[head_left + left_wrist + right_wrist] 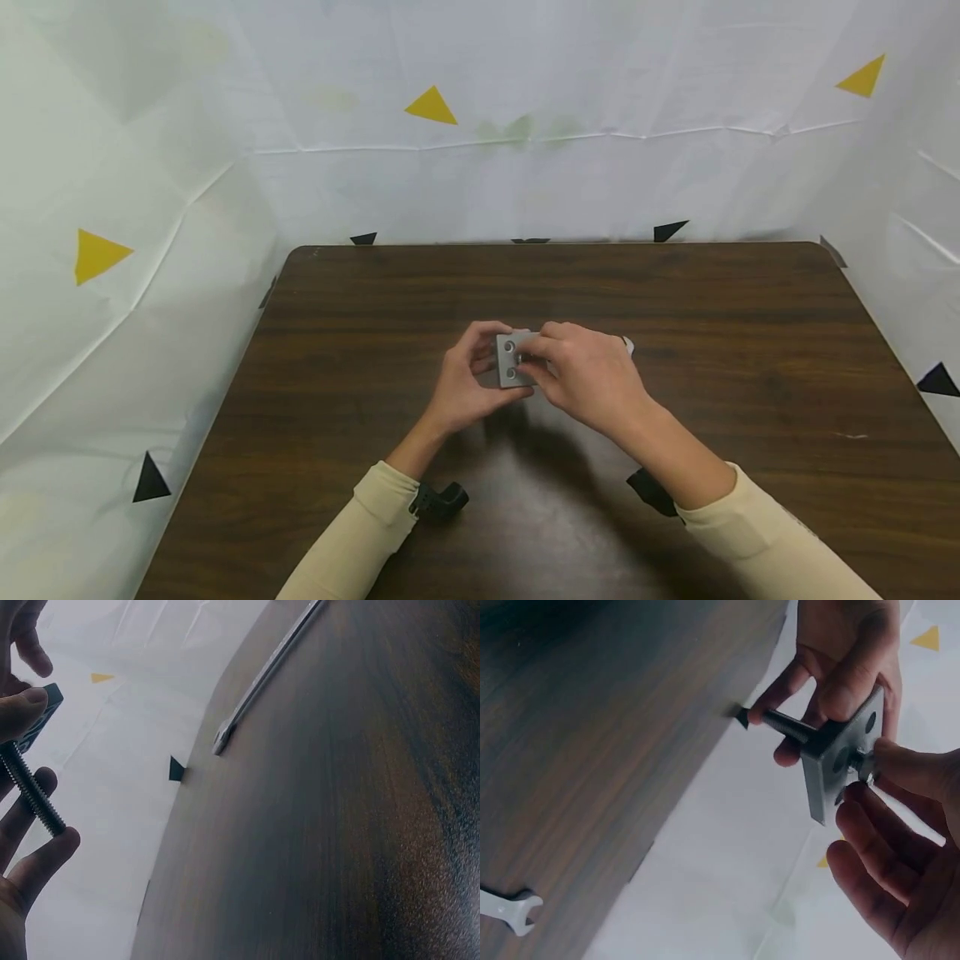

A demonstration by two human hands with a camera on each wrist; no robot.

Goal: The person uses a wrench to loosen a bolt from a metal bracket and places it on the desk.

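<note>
**Two hands on a grey plate with a bolt through it**

Where the head camera looks down, both hands meet above the middle of the dark wooden table. The left hand curls its fingers and thumb round the left edge of a small grey metal plate, whose face shows round holes. The right hand comes in from the other side, its fingertips pinched at one of those holes. What they pinch is too small to make out here. A pale tip shows just beyond the right hand.

In the left wrist view, the plate's back side appears, which the head camera cannot see: a threaded bolt sticks out between the left hand's fingers, with a corner of the plate above it. Farther off on the table lies a long silver wrench, flat and apart from both hands.

From the right wrist view, the plate is seen edge-on and held off the table. The bolt's shank passes through to the left hand's side, and the right hand's thumb and forefinger pinch the bolt's head at the plate's near face. One open end of the wrench lies at the lower left.
</note>
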